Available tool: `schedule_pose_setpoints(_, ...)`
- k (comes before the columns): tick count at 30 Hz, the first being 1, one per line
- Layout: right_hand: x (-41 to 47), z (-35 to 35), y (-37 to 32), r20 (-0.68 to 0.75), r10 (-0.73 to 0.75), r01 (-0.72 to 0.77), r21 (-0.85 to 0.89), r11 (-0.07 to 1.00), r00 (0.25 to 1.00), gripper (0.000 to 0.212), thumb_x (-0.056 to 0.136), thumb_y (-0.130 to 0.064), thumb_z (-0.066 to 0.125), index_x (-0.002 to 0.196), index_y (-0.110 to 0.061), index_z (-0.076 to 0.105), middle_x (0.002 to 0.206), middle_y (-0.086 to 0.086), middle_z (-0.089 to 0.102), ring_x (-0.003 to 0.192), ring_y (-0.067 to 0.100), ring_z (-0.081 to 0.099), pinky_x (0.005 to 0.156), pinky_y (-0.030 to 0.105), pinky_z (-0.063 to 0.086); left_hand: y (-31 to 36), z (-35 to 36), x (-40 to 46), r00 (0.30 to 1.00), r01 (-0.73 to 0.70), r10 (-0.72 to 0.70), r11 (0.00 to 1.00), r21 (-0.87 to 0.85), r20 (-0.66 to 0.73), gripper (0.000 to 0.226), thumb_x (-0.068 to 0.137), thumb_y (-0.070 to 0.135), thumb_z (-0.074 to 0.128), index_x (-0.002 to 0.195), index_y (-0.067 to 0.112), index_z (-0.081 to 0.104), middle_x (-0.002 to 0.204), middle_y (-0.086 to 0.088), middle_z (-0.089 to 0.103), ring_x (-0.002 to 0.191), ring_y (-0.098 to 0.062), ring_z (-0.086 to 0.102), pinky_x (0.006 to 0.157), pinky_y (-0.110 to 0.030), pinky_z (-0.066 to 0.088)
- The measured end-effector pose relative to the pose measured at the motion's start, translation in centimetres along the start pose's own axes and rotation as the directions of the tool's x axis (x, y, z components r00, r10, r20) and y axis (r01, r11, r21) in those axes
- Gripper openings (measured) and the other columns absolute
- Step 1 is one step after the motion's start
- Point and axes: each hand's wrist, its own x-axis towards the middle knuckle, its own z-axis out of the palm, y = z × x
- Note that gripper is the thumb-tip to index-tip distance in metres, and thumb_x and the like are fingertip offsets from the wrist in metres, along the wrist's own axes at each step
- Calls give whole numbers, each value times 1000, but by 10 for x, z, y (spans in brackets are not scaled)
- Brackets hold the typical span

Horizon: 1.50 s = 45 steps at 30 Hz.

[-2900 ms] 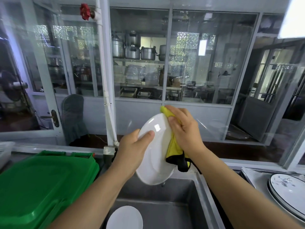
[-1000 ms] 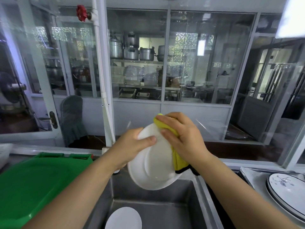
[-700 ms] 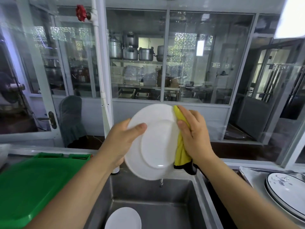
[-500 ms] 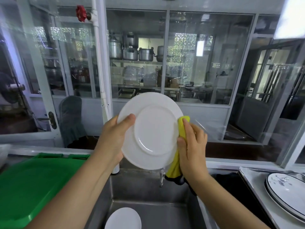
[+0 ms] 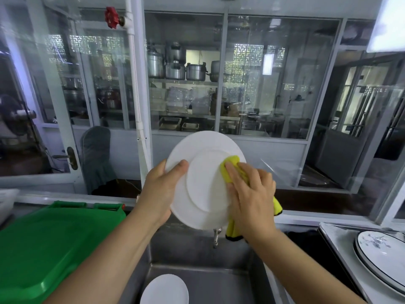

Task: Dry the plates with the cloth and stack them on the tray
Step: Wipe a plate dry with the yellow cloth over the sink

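A person stands at a steel sink [image 5: 197, 255], seen from their own head height, with both bare forearms reaching forward over the basin. The left hand [image 5: 161, 189] holds a plain white plate [image 5: 201, 172] upright above the sink, its underside with the raised foot ring facing the viewer; the thumb lies across the near face by the left rim and the other fingers are hidden behind the plate, so the hand is clamped on its edge. The right hand [image 5: 252, 194] presses a yellow cloth [image 5: 232, 170] flat against the right part of that underside, its fingers [image 5: 235, 172] stretched out and close together on top of the fabric. The rest of the cloth, edged in black, hangs down below the palm beside the plate's lower right rim.

Down in the basin, near the bottom edge of the view, lies a second white plate [image 5: 165, 289]. A small tap spout [image 5: 216, 236] shows just under the held plate. To the left, on the bench, sits a large green plastic lid [image 5: 48, 249]. To the right, a metal tray [image 5: 341, 244] carries stacked plates [image 5: 385, 260] with dark rims and a blue floral pattern.

Behind the sink runs a glass partition. A white pipe [image 5: 137, 84] with a red valve handle [image 5: 111, 17] rises along it, and metal pots [image 5: 175, 64] stand on shelves beyond the glass.
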Motion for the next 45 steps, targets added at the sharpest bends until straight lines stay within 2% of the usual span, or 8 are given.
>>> schedule_pose_setpoints(13, -23, 7, -9, 111, -365, 344, 172, 923, 925, 42, 86, -9, 61, 126, -24, 57, 130, -2, 51, 98, 26, 48, 78, 40, 42, 1, -1, 9, 997, 49, -48, 999, 16, -64, 14, 87, 32, 65, 78, 37, 75, 86, 3, 75, 77, -16, 72, 60, -30, 56)
schedule_pose_setpoints(17, -25, 5, 21, 160, -289, 273, 113, 955, 944, 31, 95, -18, 47, 121, -20, 64, 125, 3, 57, 98, 28, 47, 76, 42, 44, 4, -9, 12, 992, 73, -70, 997, 27, -110, 11, 87, 38, 65, 80, 38, 73, 85, 6, 75, 81, -19, 71, 59, -28, 54)
schedule_pose_setpoints(20, -16, 5, 24, 130, -135, 130, 50, 990, 982, 40, 80, -2, 68, 119, -14, 67, 117, 12, 63, 93, 37, 54, 75, 47, 47, 0, -6, 14, 977, 122, -124, 992, -22, -173, 10, 88, 40, 63, 89, 32, 69, 82, 9, 74, 82, -18, 69, 56, -26, 52)
schedule_pose_setpoints(23, -11, 7, -5, 64, -124, 115, 133, 984, 990, 40, 86, -12, 58, 126, -16, 60, 122, 12, 58, 99, 33, 49, 86, 44, 45, -10, 9, 14, 953, 163, -191, 977, -135, -236, 14, 90, 38, 61, 101, 30, 65, 94, 2, 73, 87, -22, 68, 62, -31, 54)
schedule_pose_setpoints(31, -37, 26, -49, -66, -167, 175, 127, 976, 984, 34, 95, -16, 46, 128, -23, 53, 132, -3, 57, 108, 23, 52, 81, 36, 39, -14, 32, 0, 890, 331, -431, 834, -441, -147, 31, 93, 40, 57, 93, 9, 61, 60, -5, 71, 54, -20, 70, 41, -30, 53)
schedule_pose_setpoints(36, -40, 24, -10, -144, -112, 130, 127, 983, 983, 36, 88, -1, 58, 120, -16, 65, 130, 1, 58, 101, 29, 56, 83, 41, 44, -15, 21, 2, 929, 260, -352, 844, -470, -118, 34, 96, 31, 51, 121, 9, 56, 93, -6, 75, 79, -18, 73, 55, -31, 58)
schedule_pose_setpoints(42, -28, 22, -12, -148, 17, 13, 198, 980, 989, 28, 98, -14, 45, 115, -10, 67, 126, 7, 59, 100, 33, 52, 85, 43, 45, -23, 15, 2, 934, 199, -323, 825, -529, -152, 33, 96, 31, 52, 121, 11, 57, 95, -3, 75, 85, -15, 72, 59, -31, 58)
schedule_pose_setpoints(45, -33, 27, -28, -179, -77, 109, 176, 978, 981, 24, 92, -9, 60, 113, -15, 69, 125, 5, 60, 101, 27, 52, 78, 43, 45, -26, 13, 3, 938, 234, -333, 814, -531, -98, 43, 96, 39, 46, 129, 11, 53, 110, -11, 71, 97, -24, 69, 64, -34, 58)
